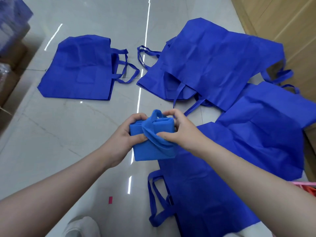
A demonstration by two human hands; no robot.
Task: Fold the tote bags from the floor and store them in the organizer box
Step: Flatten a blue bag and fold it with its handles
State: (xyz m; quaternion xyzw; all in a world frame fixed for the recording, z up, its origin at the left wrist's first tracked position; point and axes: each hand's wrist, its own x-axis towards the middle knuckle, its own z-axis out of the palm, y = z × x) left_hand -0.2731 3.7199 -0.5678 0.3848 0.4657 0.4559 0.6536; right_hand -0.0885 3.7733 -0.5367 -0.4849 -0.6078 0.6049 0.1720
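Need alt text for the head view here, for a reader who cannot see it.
Both hands, left hand and right hand, grip a small folded blue fabric tote bag above a glossy grey tiled floor. Several unfolded blue tote bags lie flat around it.

we count one folded tote bag [150,142], about five flat tote bags [80,69] on the floor, two hands [181,132] and one pink tag [110,200].

One tote bag [82,69] lies left on the floor [85,134]; overlapping bags [222,65] lie right.
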